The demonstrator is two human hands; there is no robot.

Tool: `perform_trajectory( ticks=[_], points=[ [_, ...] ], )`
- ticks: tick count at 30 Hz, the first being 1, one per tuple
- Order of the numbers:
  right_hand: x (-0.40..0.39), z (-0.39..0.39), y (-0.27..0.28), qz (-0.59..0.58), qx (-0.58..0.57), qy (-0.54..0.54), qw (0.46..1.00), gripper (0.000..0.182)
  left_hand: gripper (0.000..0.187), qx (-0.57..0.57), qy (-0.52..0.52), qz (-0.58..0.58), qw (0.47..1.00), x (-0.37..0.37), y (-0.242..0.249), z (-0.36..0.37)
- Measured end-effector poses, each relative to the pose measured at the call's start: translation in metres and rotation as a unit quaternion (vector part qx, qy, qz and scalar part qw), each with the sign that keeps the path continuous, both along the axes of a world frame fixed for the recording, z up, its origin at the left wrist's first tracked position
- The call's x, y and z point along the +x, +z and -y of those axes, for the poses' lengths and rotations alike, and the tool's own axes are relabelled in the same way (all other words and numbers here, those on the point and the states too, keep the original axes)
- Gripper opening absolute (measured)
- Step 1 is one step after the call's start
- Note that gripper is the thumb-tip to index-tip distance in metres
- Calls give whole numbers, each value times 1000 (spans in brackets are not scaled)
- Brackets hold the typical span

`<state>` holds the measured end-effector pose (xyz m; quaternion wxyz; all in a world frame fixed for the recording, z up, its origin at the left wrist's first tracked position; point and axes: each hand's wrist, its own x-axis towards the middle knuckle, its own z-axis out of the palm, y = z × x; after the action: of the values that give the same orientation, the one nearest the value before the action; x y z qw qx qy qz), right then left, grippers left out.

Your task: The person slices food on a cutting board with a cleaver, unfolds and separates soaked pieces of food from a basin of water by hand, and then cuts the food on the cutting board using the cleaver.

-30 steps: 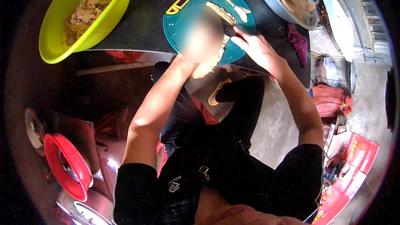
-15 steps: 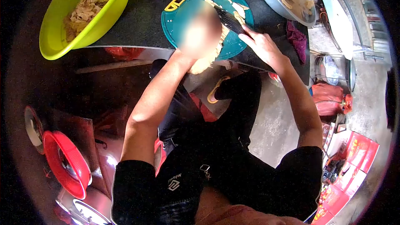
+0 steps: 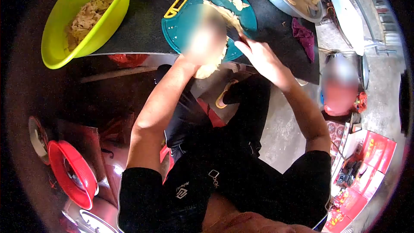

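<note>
A round teal cutting board (image 3: 179, 28) with a yellow handle lies on the dark table. My left hand (image 3: 205, 39) is over a pale yellow piece of food (image 3: 209, 71) that hangs past the board's near edge. Blur covers this hand, so its fingers are hidden. On the board's right side, my right hand (image 3: 264, 58) is closed around a knife (image 3: 244, 37), its blade seen nearly edge-on beside the food. Cut pale strips (image 3: 226, 15) lie beyond the knife, and smaller scraps (image 3: 239, 3) sit near the far right rim.
A lime-green basin (image 3: 118, 19) with thin pale slices stands at the left. At the back right is a grey-blue basin (image 3: 282, 2) of larger pale pieces. A purple cloth (image 3: 303, 39) lies by the table's right edge. Red baskets (image 3: 71, 174) and boxes (image 3: 371, 159) are on the floor.
The knife has turned from showing its broad dark face to nearly edge-on, and my right hand has shifted slightly left and down. More cut strips show. The camera view has shifted a little.
</note>
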<state>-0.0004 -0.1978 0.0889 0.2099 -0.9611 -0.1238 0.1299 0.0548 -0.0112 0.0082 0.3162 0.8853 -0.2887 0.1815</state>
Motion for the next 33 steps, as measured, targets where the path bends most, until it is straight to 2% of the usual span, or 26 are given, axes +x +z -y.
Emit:
perform_trajectory(
  ticks=[1,2,3,6,9,10,11,13,15,16,17,19,20,21,22,24,25,28,29,31,33],
  points=[
    [-3,2,-2,-9,-51,-2,999,49,21,4,-4,19,1000,1,-2,-1],
    [-3,2,-2,-2,-54,-2,999,50,19,7,-8,38,999,2,-4,-2],
    [-3,0,-1,4,-57,0,998,51,19,-5,-15,-3,1000,2,-6,-1],
    [9,-8,-9,-1,-53,-8,999,55,19,-39,-5,59,998,4,-9,-1],
    [36,-27,-10,-23,-42,-35,998,59,16,29,10,-144,989,-3,18,1],
    [46,-33,-10,-32,-36,-47,998,60,14,-3,3,-128,992,-4,16,1],
    [61,-28,-27,-8,-19,-23,1000,60,12,-36,-4,-109,993,-3,16,2],
    [83,-22,-45,41,-28,14,999,46,11,-88,-7,-37,995,-1,13,4],
    [94,-14,-50,141,-60,81,985,35,11,-117,-14,-19,993,0,10,6],
    [92,-6,-52,208,-61,139,966,35,10,-132,-18,-10,991,2,8,6],
    [85,-6,-44,116,-71,111,984,37,13,-138,-20,49,989,8,-1,8],
    [45,-27,10,-45,-74,31,996,43,14,-67,23,-83,994,0,13,3],
    [27,-21,-1,-22,-44,2,999,43,15,-30,41,-154,987,-4,15,3],
    [8,-8,-9,79,-22,61,995,40,16,-42,32,-76,996,-2,10,4],
    [-5,1,-12,181,0,121,976,37,16,-33,33,-56,997,-3,11,5],
    [-14,-4,2,38,24,-14,999,43,15,-11,33,-11,999,-6,17,4],
    [-13,-8,9,-35,36,-82,995,47,14,-52,17,8,998,0,5,7],
    [1,-16,13,2,44,11,999,48,16,-57,2,-62,996,-2,9,5],
    [13,-16,-4,-3,40,-13,999,46,12,-62,3,-60,996,-1,3,6],
    [36,-26,-12,-23,4,-2,1000,46,13,-2,-6,-33,999,1,-9,4],
    [54,-39,-14,-23,7,-28,999,47,15,-15,-12,-20,1000,-1,-6,1]
  ],
)
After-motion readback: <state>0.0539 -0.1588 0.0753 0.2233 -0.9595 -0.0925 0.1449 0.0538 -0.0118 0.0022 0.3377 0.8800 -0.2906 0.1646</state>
